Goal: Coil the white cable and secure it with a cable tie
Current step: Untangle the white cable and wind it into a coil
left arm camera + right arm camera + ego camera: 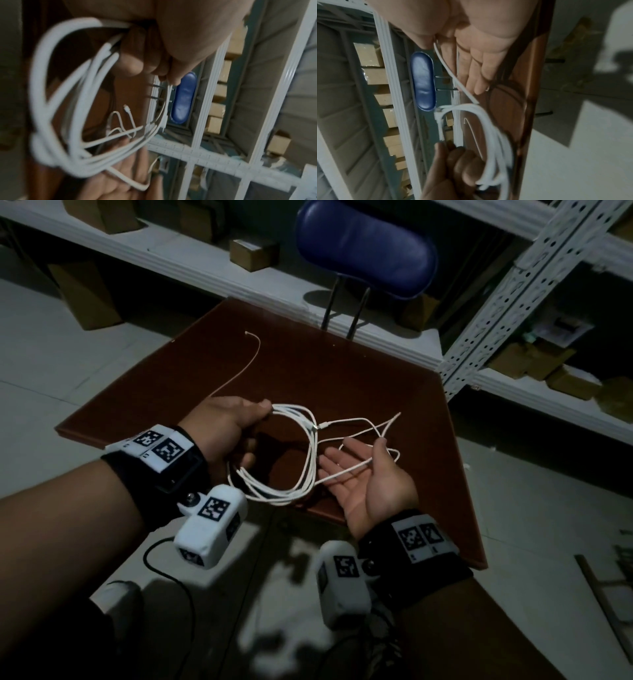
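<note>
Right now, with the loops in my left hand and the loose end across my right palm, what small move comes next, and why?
Probably bring the right hand round to lay one more loop into the left hand. The white cable is only partly coiled: its tail still trails loose across the open right palm, and the cable tie lies untouched on the table.

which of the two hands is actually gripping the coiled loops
The left hand: its fingers curl round the white cable coil. The right hand lies flat, palm up, with only a loose strand across it.
</note>
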### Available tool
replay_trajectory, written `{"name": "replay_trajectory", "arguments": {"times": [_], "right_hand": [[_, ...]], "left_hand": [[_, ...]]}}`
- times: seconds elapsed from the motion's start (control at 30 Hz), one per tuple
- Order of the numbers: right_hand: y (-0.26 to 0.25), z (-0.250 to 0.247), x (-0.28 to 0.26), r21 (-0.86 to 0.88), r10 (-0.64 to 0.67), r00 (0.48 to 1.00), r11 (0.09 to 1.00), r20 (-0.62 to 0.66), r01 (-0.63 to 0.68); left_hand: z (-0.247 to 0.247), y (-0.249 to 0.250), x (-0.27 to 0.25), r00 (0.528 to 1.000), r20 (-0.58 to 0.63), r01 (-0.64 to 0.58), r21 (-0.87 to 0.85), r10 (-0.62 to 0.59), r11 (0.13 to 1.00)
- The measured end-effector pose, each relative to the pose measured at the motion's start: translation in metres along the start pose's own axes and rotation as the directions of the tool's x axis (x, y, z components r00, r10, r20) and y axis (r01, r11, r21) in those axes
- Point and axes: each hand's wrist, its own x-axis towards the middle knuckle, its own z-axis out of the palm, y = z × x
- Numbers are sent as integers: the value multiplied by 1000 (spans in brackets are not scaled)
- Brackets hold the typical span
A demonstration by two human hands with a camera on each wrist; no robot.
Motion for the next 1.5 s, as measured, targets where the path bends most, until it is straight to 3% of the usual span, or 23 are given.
{"name": "replay_trajectory", "arguments": {"times": [0.1, 0.27, 0.4, 0.53, 0.73, 0.83, 0.9, 1.0, 1.07, 1.1, 1.17, 1.23, 1.3, 1.37, 1.5], "right_hand": [[2, 1, 0, -6, 31, 995, 1000, 92, -31], [5, 6, -5, -155, 125, 971, 983, 205, -93], [11, 8, -6, -305, 98, 966, 952, 240, -21], [18, 7, -8, -328, 78, 955, 944, 287, 21], [14, 3, -7, -373, 155, 949, 927, 273, -44], [11, 1, -5, -391, 131, 965, 920, 227, -33], [10, 0, -4, -402, 105, 973, 916, 206, -14], [10, 1, -5, -430, 88, 974, 903, 207, 10], [9, 1, -7, -466, 75, 975, 884, 209, 31], [8, 2, -8, -488, 68, 975, 871, 213, 46], [8, 3, -8, -537, 55, 973, 840, 225, 77], [9, 4, -9, -594, 41, 972, 798, 230, 107], [13, 3, -8, -669, -7, 971, 723, 240, 171], [16, 1, -6, -731, -47, 961, 639, 272, 238], [17, -3, -6, -764, -63, 946, 574, 318, 296]], "left_hand": [[-1, -5, -2, 987, 147, 41, 126, -59, 991], [7, -3, -12, 961, 256, 30, 279, -104, 960], [4, -6, -10, 938, 329, -3, 326, -111, 945], [7, -11, -10, 889, 438, -28, 348, -136, 937], [14, -9, -17, 894, 425, 7, 299, -139, 954], [15, -11, -16, 863, 492, 15, 198, -113, 980], [15, -13, -16, 899, 433, -24, 184, -60, 983], [16, -16, -15, 969, 246, -85, 283, 13, 955], [15, -17, -13, 972, 167, -219, 392, 165, 894], [13, -16, -13, 945, 167, -326, 448, 280, 833], [7, -11, -18, 836, 320, -546, 565, 446, 618], [3, -6, -22, 717, 523, -696, 578, 460, 426], [2, -6, -23, 668, 616, -743, 586, 418, 323], [2, -7, -22, 668, 652, -739, 638, 358, 217], [1, -7, -21, 737, 621, -647, 762, 267, 17]]}}
